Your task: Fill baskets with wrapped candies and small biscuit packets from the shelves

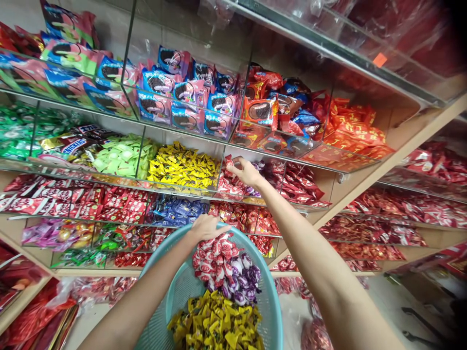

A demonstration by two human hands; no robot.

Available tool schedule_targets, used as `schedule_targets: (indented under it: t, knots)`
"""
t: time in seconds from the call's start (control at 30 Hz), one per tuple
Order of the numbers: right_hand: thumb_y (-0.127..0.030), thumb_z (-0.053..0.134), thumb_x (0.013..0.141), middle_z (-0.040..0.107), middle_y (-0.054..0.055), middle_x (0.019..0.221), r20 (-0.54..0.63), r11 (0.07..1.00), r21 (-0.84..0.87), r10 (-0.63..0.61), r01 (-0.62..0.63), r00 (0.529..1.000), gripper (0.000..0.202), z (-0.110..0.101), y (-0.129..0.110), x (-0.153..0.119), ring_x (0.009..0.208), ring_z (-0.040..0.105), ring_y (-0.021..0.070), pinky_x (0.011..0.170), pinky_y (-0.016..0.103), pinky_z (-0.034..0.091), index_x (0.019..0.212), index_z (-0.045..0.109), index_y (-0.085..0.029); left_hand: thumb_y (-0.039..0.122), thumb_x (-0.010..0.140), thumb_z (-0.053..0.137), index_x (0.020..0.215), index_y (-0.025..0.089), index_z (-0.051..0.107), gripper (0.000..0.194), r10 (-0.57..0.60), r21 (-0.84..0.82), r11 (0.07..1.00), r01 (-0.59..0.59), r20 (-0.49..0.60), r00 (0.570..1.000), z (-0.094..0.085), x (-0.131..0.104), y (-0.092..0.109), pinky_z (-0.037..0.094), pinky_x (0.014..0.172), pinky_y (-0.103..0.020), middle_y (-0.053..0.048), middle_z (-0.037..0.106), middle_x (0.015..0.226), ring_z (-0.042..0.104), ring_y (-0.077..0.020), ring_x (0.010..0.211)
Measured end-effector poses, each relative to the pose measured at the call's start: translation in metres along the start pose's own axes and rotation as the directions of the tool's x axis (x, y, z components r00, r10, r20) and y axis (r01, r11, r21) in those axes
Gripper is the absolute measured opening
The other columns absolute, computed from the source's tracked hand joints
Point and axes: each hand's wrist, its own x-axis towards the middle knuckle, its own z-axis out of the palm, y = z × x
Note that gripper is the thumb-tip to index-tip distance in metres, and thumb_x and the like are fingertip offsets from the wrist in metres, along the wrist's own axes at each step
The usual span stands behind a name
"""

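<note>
1. The round teal plastic basket with perforated walls fills the bottom centre of the frame. The left hand is hooked over its far rim, thumb lying along the inner side; the fingertips are hidden, so how tightly they press I cannot tell.
2. The right hand, just right of the frame's centre, has thumb and fingers nearly closed, pinching what looks like a small red-and-white wrapped candy above a shelved pile of red-and-white candies.
3. Inside the basket, loose red-and-white twist-wrapped candies lie toward the far side, purple-and-white twist-wrapped candies beside them to the right, and a heap of glossy yellow-wrapped candies at the bottom of the frame.
4. Each candy should be light and firm under a slick, crinkly wrapper; a fingertip pinch across its body should hold better than one on a loose twisted end.
5. The basket is probably stiff but slightly flexible, its load making it tip-prone; its rim seems the surest hold.
</note>
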Motion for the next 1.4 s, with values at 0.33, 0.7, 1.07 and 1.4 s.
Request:
schedule_targets:
  t: [0.33, 0.7, 1.07, 1.4]
  knots:
    - [-0.043, 0.059, 0.073, 0.063, 0.001, 0.07, -0.019, 0.797, 0.603, 0.063, -0.039, 0.998, 0.032, -0.005, -0.001, -0.007, 0.063, 0.057, 0.0102, 0.065, 0.025, 0.048, 0.088, 0.055, -0.015, 0.073, 0.076, 0.018, 0.086, 0.017, 0.064, 0.073, -0.004, -0.007, 1.0, 0.004, -0.008, 1.0, -0.004, -0.003, 0.0, 0.043, 0.066, -0.034, -0.014, 0.068, 0.082, 0.063, -0.029, 0.079]
    - [-0.036, 0.064, 0.074, 0.061, -0.004, 0.07, 0.137, 0.381, 0.896, 0.254, -0.229, 0.958, 0.023, -0.019, -0.007, -0.019, 0.063, 0.059, 0.0086, 0.068, 0.029, 0.054, 0.083, 0.05, -0.02, 0.073, 0.076, 0.015, 0.085, 0.017, 0.062, 0.074, 0.001, -0.016, 1.0, 0.0, 0.006, 1.0, -0.001, -0.002, -0.001, 0.042, 0.069, -0.033, -0.013, 0.068, 0.084, 0.063, -0.0277, 0.08]
    - [-0.039, 0.059, 0.078, 0.062, -0.002, 0.09, 0.283, 0.271, 0.904, 0.203, -0.331, 0.938, 0.022, -0.038, -0.013, -0.142, 0.081, 0.062, 0.0104, 0.072, 0.024, 0.053, 0.094, 0.054, -0.025, 0.075, 0.074, 0.016, 0.086, 0.016, 0.064, 0.077, -0.01, -0.033, 0.999, 0.01, 0.0, 1.0, 0.01, 0.004, -0.005, 0.042, 0.07, -0.035, -0.014, 0.067, 0.084, 0.062, -0.0291, 0.082]
    - [-0.042, 0.063, 0.073, 0.057, -0.001, 0.084, 0.486, 0.339, 0.724, 0.369, -0.601, 0.793, 0.028, 0.034, 0.052, -0.207, 0.073, 0.056, 0.0093, 0.068, 0.024, 0.052, 0.089, 0.054, -0.022, 0.075, 0.074, 0.011, 0.088, 0.014, 0.063, 0.081, 0.008, -0.019, 1.0, -0.009, -0.006, 1.0, 0.01, 0.003, -0.005, 0.042, 0.068, -0.037, -0.014, 0.067, 0.081, 0.063, -0.0297, 0.077]
